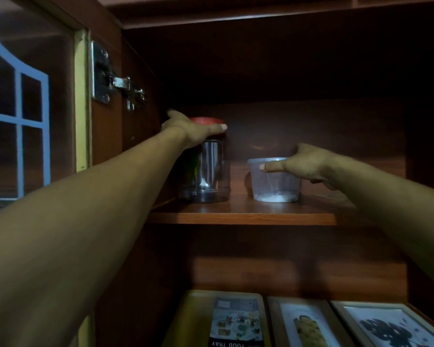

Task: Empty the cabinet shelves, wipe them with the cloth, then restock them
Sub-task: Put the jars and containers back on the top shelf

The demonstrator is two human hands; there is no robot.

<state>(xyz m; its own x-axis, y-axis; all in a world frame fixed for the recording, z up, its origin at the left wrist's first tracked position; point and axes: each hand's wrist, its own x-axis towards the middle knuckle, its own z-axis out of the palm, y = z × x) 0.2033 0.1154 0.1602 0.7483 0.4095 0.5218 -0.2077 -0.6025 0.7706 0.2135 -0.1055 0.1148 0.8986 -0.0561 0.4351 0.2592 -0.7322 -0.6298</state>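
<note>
Of the two hands, the left hand (188, 132) is clasped round the top of a clear jar (211, 171), its thumb lying across the front of the red lid (207, 120). Just to its right, the right hand (303, 162) is at a plastic tub (273, 184), thumb straight along the rim. Its fingers are hidden behind, so its hold cannot be told. Jar and tub stand on the shelf (241, 217) under the hands. Flat printed boxes (236, 321) lie far below them.

A blue-barred glass pane (18, 116) sits left of a steel hinge (115, 82) on the dim wooden cabinet (286, 71).
</note>
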